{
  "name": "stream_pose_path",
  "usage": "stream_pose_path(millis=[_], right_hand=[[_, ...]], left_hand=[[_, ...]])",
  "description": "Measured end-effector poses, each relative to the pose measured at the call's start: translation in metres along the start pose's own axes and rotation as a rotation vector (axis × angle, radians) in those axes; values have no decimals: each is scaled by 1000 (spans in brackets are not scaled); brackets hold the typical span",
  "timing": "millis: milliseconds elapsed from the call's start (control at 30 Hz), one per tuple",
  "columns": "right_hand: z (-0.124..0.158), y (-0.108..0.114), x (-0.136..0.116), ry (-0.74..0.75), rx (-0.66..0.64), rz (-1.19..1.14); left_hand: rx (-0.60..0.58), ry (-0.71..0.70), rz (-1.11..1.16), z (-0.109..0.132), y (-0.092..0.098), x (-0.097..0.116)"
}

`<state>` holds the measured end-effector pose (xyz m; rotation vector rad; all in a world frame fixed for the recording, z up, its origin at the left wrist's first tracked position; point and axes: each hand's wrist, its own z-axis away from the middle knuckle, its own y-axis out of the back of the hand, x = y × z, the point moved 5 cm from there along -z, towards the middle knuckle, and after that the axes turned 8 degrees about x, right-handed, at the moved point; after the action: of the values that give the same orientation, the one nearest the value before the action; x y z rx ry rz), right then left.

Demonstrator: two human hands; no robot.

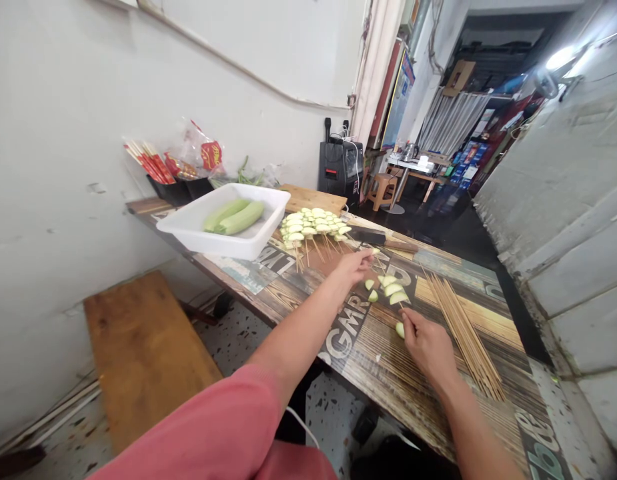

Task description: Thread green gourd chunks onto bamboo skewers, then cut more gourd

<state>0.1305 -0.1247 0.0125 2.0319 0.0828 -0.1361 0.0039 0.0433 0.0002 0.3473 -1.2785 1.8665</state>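
My right hand (428,343) grips the lower end of a bamboo skewer; several pale green zucchini slices (393,289) are threaded on it. My left hand (359,265) is closed in a pinch beyond those slices, with a zucchini slice (375,251) at its fingertips. Two loose zucchini pieces (372,295) lie on the table between my hands, and another piece (399,330) is beside my right fingers. Ahead of my left hand, a pile of filled zucchini skewers (314,225) rests with the sticks pointing toward me.
Bare bamboo skewers (461,333) lie at the right of the patterned table (361,340). A knife (383,239) rests past my left hand. Two whole zucchini (235,217) sit in a white tub (213,247). Behind are a wooden board (311,199) and black speaker (341,170); a bench (148,353) stands left.
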Motion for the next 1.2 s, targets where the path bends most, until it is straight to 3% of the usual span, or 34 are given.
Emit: stream_pose_path(millis=[400,633,733,933,1200], right_hand=[[-1,-3,-3,5,-21,-19],[0,-3,-3,-2,25,-95],[0,-4,-4,3,27,-141],[0,-6,-10,14,26,-190],[3,-9,-15,30,4,-179]], left_hand=[[15,-82,-105,2,-1,-1],[-28,-132,-1,3,-2,0],[-55,-87,19,3,-2,-3],[-110,167,111,6,-4,-13],[7,101,86,6,-1,-15]])
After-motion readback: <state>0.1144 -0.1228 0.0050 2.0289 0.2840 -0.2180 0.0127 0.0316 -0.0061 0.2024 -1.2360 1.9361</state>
